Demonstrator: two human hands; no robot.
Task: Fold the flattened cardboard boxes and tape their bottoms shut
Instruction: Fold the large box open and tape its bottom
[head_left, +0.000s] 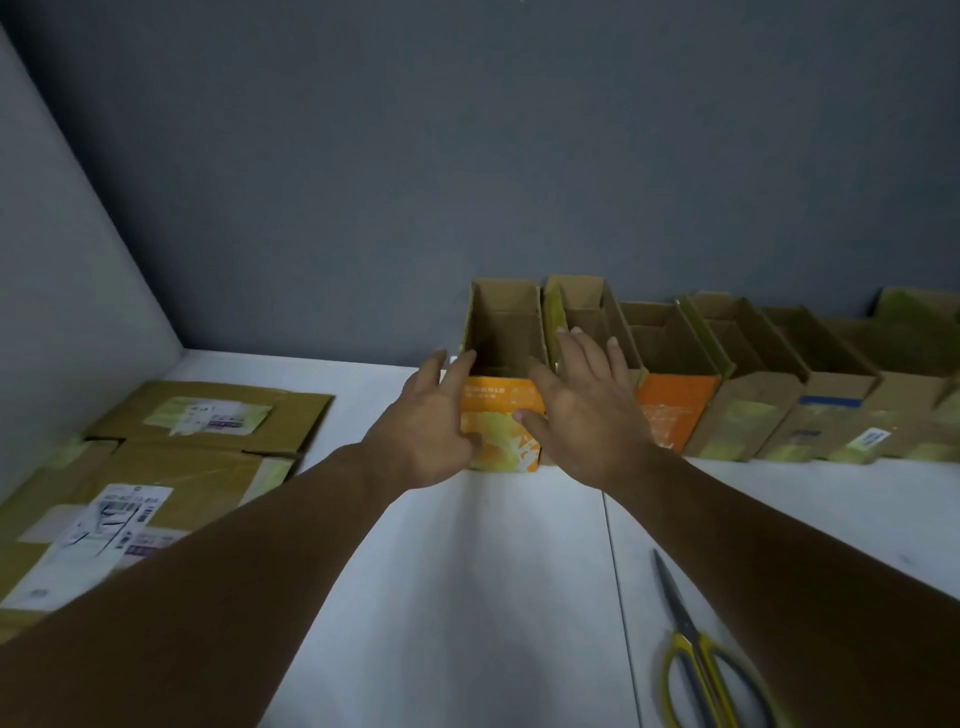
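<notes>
a: head view: flattened boxes (171, 457) lie left on the tabletop (467, 597). where's the orange box (501, 415)?

b: upright at the wall, ending the row. left hand (431, 426) and right hand (582, 410) flank it, fingers spread, gripping nothing. nudge it flush, squarely.

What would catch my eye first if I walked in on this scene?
Two bare hands, left hand and right hand, flank an upright orange box, first in a row of open boxes along the wall. Flattened boxes lie at left; yellow-handled scissors at lower right.
</notes>
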